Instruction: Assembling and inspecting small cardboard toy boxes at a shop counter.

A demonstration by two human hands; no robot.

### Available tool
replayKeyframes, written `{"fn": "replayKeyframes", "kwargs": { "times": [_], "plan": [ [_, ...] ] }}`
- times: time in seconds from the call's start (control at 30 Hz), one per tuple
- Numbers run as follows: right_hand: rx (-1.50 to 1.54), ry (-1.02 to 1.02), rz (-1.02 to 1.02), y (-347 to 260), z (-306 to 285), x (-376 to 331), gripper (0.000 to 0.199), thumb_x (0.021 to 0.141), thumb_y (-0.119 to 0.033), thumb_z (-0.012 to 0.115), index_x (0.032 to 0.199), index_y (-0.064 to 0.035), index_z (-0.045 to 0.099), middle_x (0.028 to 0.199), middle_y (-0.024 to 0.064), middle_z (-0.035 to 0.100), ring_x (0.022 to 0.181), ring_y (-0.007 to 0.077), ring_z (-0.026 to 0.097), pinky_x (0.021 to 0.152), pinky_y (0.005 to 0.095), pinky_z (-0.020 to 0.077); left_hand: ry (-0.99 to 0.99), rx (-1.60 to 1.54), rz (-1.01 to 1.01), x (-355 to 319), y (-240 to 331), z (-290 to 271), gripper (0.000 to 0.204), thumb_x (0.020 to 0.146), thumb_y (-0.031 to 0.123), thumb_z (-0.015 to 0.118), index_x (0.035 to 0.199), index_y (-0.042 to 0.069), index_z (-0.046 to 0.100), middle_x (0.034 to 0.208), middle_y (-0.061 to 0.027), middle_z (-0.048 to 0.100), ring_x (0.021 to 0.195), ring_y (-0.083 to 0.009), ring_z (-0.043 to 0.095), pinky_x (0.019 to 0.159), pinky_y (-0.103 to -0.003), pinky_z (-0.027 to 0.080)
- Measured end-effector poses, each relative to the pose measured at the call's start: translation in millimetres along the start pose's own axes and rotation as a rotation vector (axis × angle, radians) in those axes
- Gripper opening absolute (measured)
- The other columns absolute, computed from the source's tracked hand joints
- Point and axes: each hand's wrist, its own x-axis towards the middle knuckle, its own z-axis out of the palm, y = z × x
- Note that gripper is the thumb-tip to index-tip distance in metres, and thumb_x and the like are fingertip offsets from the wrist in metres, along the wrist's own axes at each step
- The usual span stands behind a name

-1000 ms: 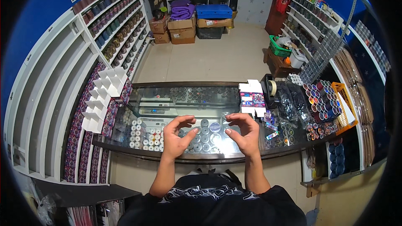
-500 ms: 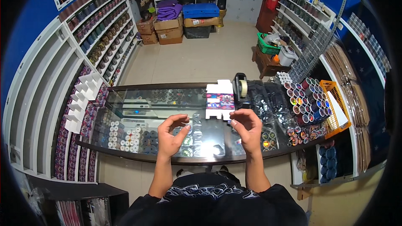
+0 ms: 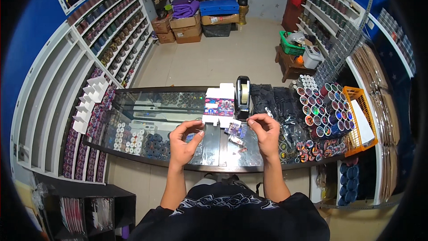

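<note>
Glass covers the counter beneath both hands. The left hand curls with thumb and fingers parted; the right hand brings its thumb close to its fingertips, whether touching is unclear. Small shiny packets lie between the hands, nearer than the printed carton.

Head cam: left unit of a side-by-side fisheye pair, upright, unmirrored. Sits above the wearer's black shirt, which fills the bottom edge; faces forward, tilted down. Hands near lens, below mid-frame, surface behind them. Coverage runs past that over the floor to the back wall. Left shelving bows toward the rim.
</note>
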Motion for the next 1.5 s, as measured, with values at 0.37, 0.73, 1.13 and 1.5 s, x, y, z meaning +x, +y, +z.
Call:
{"fn": "replayKeyframes", "kwargs": {
  "times": [0.37,0.73,1.13,1.5],
  "plan": [
    [-0.644,0.138,0.274,163,-2,35,0.017,0.075,-0.016,0.067,0.079,-0.0005,0.074,0.069,0.0132,0.07,0.064,0.0181,0.066,0.063,0.031,0.0505,0.098,0.179,-0.262,21,-130,-39,0.017,0.082,0.007,0.07,0.097,-0.001,0.07,0.084,-0.0057,0.07,0.078,-0.0096,0.064,0.071,-0.023,0.05],
    [-0.999,0.222,0.341,185,18,35,0.024,0.073,-0.025,0.067,0.084,-0.0046,0.074,0.08,0.0205,0.069,0.079,0.0349,0.068,0.075,0.0406,0.0531,0.098,0.562,-0.328,39,-204,-39,0.027,0.078,0.02,0.065,0.096,0.002,0.073,0.09,-0.0212,0.07,0.085,-0.0315,0.07,0.079,-0.034,0.053],
    [-1.017,0.153,0.384,164,28,23,0.035,0.075,-0.025,0.065,0.103,-0.0056,0.071,0.087,0.0203,0.069,0.085,0.0358,0.067,0.077,0.0428,0.052,0.059,0.577,-0.383,33,-205,-24,0.026,0.076,0.019,0.064,0.094,0.003,0.073,0.087,-0.019,0.071,0.083,-0.0302,0.07,0.079,-0.034,0.053],
    [-0.971,0.145,0.34,180,28,17,0.037,0.074,-0.025,0.066,0.107,-0.008,0.069,0.078,0.0173,0.069,0.076,0.036,0.067,0.07,0.0431,0.051,0.11,0.499,-0.426,27,-205,-20,0.026,0.075,0.018,0.068,0.095,0.001,0.074,0.091,-0.0168,0.072,0.086,-0.0262,0.07,0.08,-0.032,0.053]
  ]
}}
